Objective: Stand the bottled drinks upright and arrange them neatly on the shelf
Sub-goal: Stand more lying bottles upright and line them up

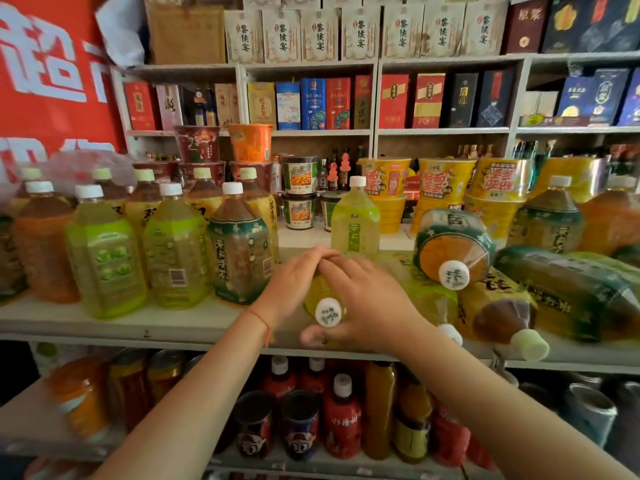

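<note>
A green-labelled bottle [323, 299] lies on its side on the white shelf [138, 323], white cap toward me. My left hand [294, 282] and my right hand [363, 299] both grip it, fingers curled over its body from either side. Left of my hands, several bottles [173, 247] stand upright in rows. One pale green bottle [355, 220] stands upright behind my hands. To the right, several bottles lie toppled: a dark-green one [453, 247] with its cap facing me, a brown one [498, 306] and a long green one [571, 289].
Instant noodle cups [443, 178] are stacked behind the bottles. Boxed goods [311, 102] fill the upper shelves. Cans and red bottles [341, 417] stand on the lower shelf. A red banner [52, 81] hangs at the left.
</note>
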### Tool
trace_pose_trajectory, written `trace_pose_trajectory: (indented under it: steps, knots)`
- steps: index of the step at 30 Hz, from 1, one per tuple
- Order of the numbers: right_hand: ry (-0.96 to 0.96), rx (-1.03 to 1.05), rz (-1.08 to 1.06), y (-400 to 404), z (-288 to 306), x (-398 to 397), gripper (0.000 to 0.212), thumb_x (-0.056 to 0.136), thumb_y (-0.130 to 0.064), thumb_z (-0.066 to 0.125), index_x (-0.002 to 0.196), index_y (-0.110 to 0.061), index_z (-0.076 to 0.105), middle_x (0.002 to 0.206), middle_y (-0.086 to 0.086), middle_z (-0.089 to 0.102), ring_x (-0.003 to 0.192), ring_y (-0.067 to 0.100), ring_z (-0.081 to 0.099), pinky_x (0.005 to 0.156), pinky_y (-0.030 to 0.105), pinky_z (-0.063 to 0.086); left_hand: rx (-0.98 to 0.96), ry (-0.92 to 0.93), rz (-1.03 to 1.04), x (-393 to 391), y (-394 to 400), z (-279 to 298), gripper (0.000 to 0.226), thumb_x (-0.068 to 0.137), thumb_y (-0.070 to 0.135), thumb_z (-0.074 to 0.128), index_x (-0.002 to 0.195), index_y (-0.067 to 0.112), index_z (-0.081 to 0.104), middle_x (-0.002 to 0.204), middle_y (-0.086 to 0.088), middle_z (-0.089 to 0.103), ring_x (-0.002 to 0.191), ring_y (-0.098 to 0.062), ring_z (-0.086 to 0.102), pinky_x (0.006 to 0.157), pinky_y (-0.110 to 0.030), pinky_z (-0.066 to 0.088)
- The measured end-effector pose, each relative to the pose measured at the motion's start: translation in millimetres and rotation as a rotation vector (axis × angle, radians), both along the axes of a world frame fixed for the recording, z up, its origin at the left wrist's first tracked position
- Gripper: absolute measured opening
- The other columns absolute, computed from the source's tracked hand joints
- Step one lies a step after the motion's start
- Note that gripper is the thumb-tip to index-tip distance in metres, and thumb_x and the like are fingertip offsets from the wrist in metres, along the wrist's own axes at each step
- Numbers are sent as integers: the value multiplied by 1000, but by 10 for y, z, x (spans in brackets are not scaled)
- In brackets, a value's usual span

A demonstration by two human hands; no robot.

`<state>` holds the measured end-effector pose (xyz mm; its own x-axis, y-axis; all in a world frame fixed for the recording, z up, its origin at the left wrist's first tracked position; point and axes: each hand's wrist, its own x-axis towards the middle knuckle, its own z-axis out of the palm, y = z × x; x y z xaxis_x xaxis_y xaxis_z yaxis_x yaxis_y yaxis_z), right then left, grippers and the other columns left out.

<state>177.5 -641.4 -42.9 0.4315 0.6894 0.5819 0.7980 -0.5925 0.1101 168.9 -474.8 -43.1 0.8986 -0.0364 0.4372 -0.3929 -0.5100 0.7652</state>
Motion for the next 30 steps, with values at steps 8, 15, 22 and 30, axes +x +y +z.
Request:
trace_pose_trajectory:
  steps: [8, 15, 22, 30]
  knots:
    - [449, 483, -33, 430, 657, 23, 57, 84, -80, 39, 87, -26, 56, 70, -9, 61, 58, 6, 56, 54, 29, 52, -284, -184, 41, -129, 57, 57, 32, 107, 48, 33, 126, 42, 59, 131, 14, 62, 127, -4, 53, 109, -30, 41]
    - [601, 788, -241, 814, 700, 736, 36, 89, -53, 56, 82, -17, 62, 70, -4, 59, 67, 17, 59, 56, 29, 43, 536, -658, 618, -89, 433, 151, 39, 91, 16, 59, 129, 13, 62, 141, -13, 54, 138, -32, 43, 116, -56, 32]
    - [522, 791, -309, 1139, 686, 900, 35, 93, -50, 52, 89, -17, 63, 71, -4, 60, 65, 16, 59, 51, 25, 35, 788, -325, 761, 110, 785, 88, 60, 86, 32, 69, 143, 21, 53, 162, -9, 33, 146, -50, 25, 114, -65, 27]
    - [511, 800, -338, 1403, 702, 944, 36, 95, -50, 51, 95, -16, 63, 78, -3, 64, 74, 17, 64, 54, 27, 41, 753, -376, 738, 119, 833, 56, 60, 86, 29, 65, 143, 21, 52, 161, -5, 35, 148, -49, 20, 117, -64, 20]
